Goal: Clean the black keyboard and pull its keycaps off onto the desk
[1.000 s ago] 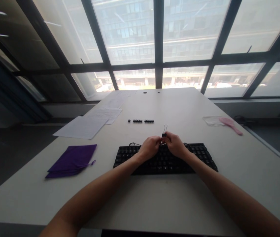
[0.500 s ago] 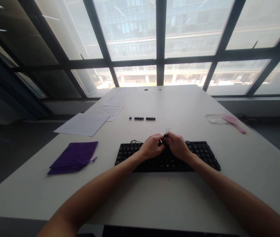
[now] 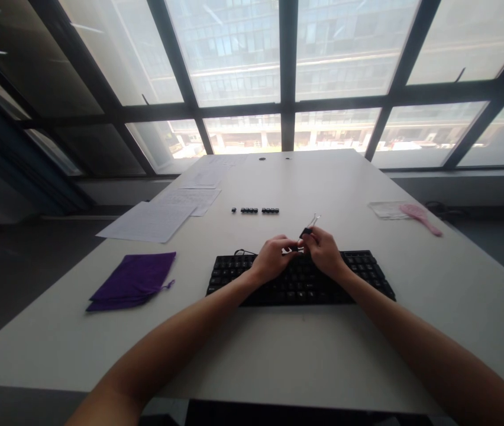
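Note:
A black keyboard [image 3: 296, 290] lies under both hands, partly covered by them. In my right hand [image 3: 323, 253] is a wire keycap puller [image 3: 306, 232], gripped by its black handle, its thin wire prongs pointing up and away. My left hand [image 3: 275, 258] pinches a small black keycap [image 3: 294, 248] just above the keyboard's back edge. The fingertips of both hands are close together. Beyond the keyboard, several black keycaps [image 3: 249, 210] sit in a row, in two groups with a single one at the left.
A folded purple cloth pouch [image 3: 134, 281] lies to the left. White paper sheets [image 3: 149, 222] are spread behind it. On the right, a pink hairbrush [image 3: 420, 219] rests partly over a clear plastic bag [image 3: 387, 210]. Large windows stand past the white table's [image 3: 314, 183] far edge.
My right hand has tilted the puller to the right and raised it, away from the left hand. The keycap in my left fingers now shows apart from the puller.

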Demonstrator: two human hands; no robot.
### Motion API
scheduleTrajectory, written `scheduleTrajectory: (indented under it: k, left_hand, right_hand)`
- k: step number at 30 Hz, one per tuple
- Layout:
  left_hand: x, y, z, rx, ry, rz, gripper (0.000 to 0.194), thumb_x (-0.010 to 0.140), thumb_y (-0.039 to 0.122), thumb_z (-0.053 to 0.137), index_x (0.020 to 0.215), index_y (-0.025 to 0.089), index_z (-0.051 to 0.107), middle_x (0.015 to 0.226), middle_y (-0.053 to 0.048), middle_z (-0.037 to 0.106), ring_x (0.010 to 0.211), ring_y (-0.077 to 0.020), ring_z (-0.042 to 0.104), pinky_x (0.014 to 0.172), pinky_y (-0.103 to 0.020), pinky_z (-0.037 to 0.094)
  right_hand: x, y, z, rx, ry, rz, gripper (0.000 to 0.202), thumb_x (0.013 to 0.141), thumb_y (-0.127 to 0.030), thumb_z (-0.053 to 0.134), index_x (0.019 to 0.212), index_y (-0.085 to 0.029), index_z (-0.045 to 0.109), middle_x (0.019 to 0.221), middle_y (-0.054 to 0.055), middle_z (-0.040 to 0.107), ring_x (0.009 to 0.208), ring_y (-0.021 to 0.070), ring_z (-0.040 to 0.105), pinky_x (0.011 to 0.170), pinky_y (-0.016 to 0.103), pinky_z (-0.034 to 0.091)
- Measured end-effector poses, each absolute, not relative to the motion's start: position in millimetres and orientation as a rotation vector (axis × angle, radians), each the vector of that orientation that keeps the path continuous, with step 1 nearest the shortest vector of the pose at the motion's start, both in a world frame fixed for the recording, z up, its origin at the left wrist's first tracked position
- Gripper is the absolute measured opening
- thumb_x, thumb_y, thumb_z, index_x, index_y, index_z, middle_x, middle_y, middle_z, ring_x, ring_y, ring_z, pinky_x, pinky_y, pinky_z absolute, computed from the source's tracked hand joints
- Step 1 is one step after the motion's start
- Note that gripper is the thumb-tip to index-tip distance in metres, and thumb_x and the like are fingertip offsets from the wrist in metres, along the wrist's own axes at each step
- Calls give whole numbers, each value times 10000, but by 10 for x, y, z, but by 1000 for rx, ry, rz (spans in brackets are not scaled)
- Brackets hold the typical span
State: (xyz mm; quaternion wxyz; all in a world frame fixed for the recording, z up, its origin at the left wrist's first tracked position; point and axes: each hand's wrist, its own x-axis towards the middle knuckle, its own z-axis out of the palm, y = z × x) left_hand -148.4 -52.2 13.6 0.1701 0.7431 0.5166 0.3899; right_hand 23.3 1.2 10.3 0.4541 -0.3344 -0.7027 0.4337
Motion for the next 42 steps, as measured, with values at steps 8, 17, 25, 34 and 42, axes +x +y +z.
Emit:
scheduleTrajectory:
  k: [8,17,25,34,42]
  left_hand:
    - [-1458,-543,153,2067,1527,1239,294,769,99,741,1025,212,652,903,1,712,801,-150,646,745,-280,517]
    - [-1440,-549,136,2197,1562,1214,294,794,87,708,1041,221,621,939,-12,672,859,-175,615,790,-318,510]
    - [-1439,-556,162,2143,1502,1317,414,789,73,723,1141,240,582,932,11,711,836,-156,622,799,-309,514]
    - [-1429,-586,150,2424,1457,1256,257,883,106,641,1102,240,652,1137,-64,591,1041,-198,587,917,-355,518]
    - [-1447,-558,114,2411,1462,1229,248,884,84,636,1078,230,683,1102,-51,597,1033,-186,587,931,-348,513]
  right_hand:
    - [206,-16,91,-858,-1774,994,138,952,-348,502,922,-223,550,769,22,717,658,177,666,658,294,495]
    - [227,-47,110,-823,-1856,916,161,964,-356,486,916,-224,564,770,13,703,694,179,662,671,288,474]
    - [219,-68,127,-827,-1830,931,177,967,-380,483,933,-224,559,780,16,698,687,175,655,669,285,480]
    - [234,-16,128,-785,-1783,986,223,947,-431,495,874,-222,521,703,3,639,650,163,602,621,273,464]
    - [230,-36,119,-820,-1835,912,187,956,-370,480,850,-221,513,658,-26,578,600,144,538,588,260,399]
